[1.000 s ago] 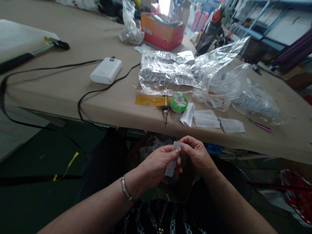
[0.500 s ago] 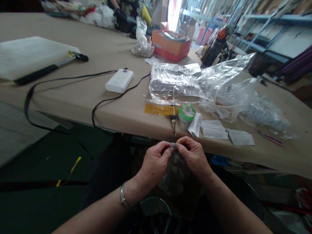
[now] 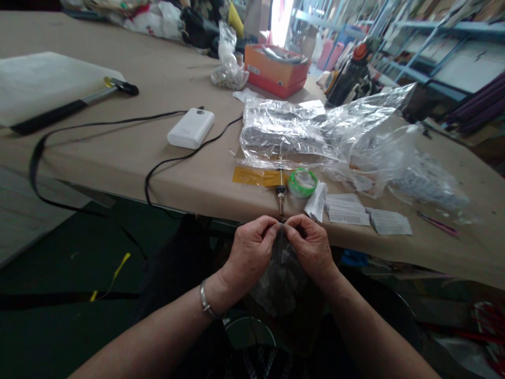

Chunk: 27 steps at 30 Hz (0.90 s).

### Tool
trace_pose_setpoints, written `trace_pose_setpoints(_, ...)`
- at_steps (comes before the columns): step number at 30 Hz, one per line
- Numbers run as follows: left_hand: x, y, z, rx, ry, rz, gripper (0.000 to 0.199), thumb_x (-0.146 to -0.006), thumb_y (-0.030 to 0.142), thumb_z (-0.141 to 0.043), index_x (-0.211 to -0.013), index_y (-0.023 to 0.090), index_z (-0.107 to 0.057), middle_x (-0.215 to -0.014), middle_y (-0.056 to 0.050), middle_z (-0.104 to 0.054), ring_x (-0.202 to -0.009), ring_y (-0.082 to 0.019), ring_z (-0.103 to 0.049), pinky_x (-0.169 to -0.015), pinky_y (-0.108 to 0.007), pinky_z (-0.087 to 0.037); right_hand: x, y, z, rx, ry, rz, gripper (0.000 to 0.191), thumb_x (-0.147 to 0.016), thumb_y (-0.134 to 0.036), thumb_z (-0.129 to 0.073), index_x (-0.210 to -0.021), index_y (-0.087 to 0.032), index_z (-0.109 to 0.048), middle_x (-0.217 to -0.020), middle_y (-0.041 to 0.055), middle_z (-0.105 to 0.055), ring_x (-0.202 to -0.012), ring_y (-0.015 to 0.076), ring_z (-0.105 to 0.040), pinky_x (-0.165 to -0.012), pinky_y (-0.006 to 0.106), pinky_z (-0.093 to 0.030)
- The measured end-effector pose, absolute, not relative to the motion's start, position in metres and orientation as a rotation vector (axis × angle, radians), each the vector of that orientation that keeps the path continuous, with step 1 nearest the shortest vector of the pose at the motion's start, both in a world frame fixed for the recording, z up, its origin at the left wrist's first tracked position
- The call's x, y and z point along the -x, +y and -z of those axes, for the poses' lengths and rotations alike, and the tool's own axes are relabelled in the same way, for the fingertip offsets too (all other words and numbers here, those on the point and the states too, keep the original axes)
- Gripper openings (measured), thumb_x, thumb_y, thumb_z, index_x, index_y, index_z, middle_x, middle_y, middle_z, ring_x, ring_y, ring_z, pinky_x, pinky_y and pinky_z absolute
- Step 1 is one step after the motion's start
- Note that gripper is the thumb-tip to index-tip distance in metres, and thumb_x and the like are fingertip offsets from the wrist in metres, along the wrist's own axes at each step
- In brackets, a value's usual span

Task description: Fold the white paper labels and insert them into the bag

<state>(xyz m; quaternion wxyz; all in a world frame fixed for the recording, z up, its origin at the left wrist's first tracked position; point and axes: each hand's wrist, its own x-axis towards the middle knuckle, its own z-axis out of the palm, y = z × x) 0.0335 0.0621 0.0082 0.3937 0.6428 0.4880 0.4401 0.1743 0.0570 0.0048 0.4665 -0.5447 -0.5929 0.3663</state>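
Note:
My left hand (image 3: 252, 252) and my right hand (image 3: 310, 246) meet fingertip to fingertip just in front of the table edge. Both pinch a tiny pale piece (image 3: 281, 225), mostly hidden by the fingers. Directly beyond them a soldering-iron-like tool (image 3: 281, 193) points its metal tip toward me over the edge. Beside it lie an amber strip (image 3: 254, 177), a green-rimmed round roll (image 3: 302, 182) and folded white strips (image 3: 316, 202). Stacks of printed white slips (image 3: 346, 209) lie to the right. Below my hands is a clear bag with pale bits (image 3: 276, 287).
Crumpled clear plastic (image 3: 284, 131) covers the table's middle. A white power bank (image 3: 191, 128) with a black cable sits left of it. Farther off are an orange box (image 3: 276, 71) and a dark bottle (image 3: 349, 76). Pink-handled tweezers (image 3: 437, 223) lie at right.
Both hands have moved slightly up, toward the tool's tip, still pinched together. The small piece between them shows less than before. The view has shifted a little.

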Motion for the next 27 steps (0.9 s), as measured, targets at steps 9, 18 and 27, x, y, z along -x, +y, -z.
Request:
trace_pose_setpoints(9, -0.035, 0.065, -0.005, -1.619, 1.249, -1.124, 0.016, -0.086, 0.022, -0.053, -0.078, 0.016, -0.065, -0.069, 0.002, -0.064, -0.063, -0.010, -0.055, -0.061, -0.019, -0.041, -0.176, 0.061, -0.006, 1.348, -1.535, -0.803, 0.009, -0.081, -0.023, -0.056, -0.074, -0.018, -0.059, -0.063, -0.0049, -0.053, -0.058, 0.0087, -0.048, -0.056, 0.019, -0.038)
trace_pose_setpoints(18, -0.037, 0.071, -0.004, -1.635, 1.276, -1.144, 0.016, -0.085, 0.022, -0.053, -0.078, 0.017, -0.066, -0.069, 0.001, -0.065, -0.062, -0.010, -0.055, -0.060, -0.019, -0.042, -0.175, 0.064, -0.004, 1.329, -1.530, -0.757, 0.009, -0.082, -0.023, -0.055, -0.075, -0.018, -0.059, -0.066, -0.0040, -0.055, -0.062, 0.0097, -0.050, -0.060, 0.020, -0.039)
trace_pose_setpoints(27, -0.012, 0.051, 0.001, -1.588, 1.321, -1.101, 0.023, -0.084, 0.028, -0.056, -0.100, 0.015, -0.065, -0.091, -0.004, -0.071, -0.081, -0.015, -0.065, -0.074, -0.022, -0.049, -0.195, 0.035, 0.014, 1.449, -1.632, -0.872, 0.017, -0.082, -0.034, -0.055, -0.076, -0.018, -0.061, -0.068, -0.0020, -0.059, -0.064, 0.0116, -0.054, -0.063, 0.021, -0.042)
